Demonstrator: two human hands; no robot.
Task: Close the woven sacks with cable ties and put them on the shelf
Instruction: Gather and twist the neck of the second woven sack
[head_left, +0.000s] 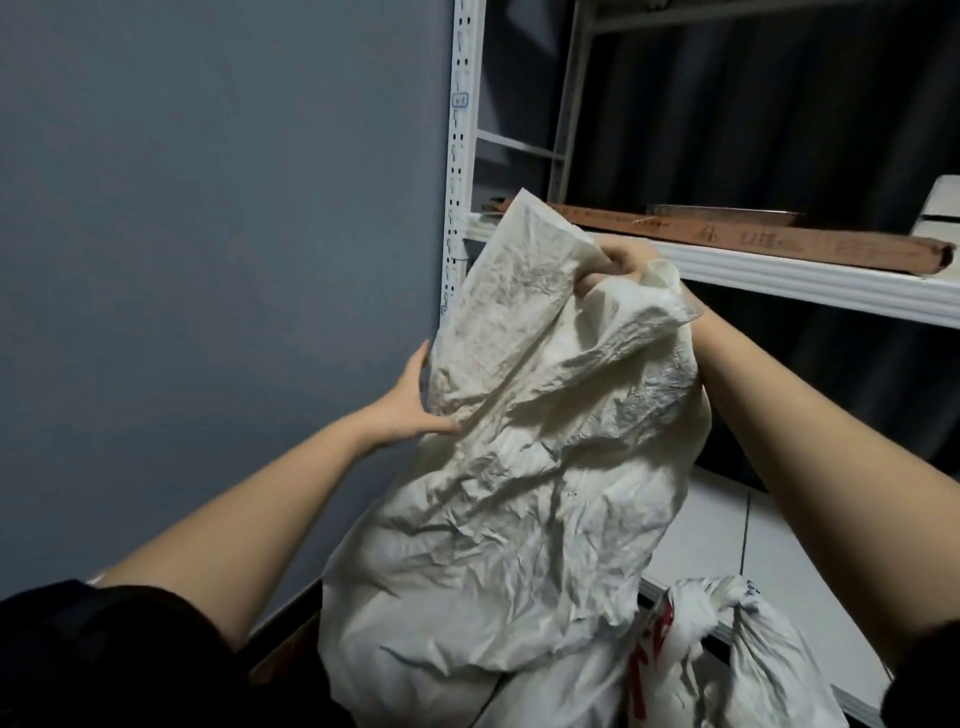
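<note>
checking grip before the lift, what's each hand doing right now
Left hand: open, fingers straight, pressing the side of the woven sack.
Right hand: closed, gripping the sack's bunched top.

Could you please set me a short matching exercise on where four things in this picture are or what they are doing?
Things:
1. right hand
2. left hand
3. flat cardboard box
4. tied sack

States:
A. lies on the shelf board
B. grips the big sack's gathered top
C. sits low at the right, below the big sack
D. rests on the big sack's side

Pairs: 1-B, 2-D, 3-A, 4-C
</note>
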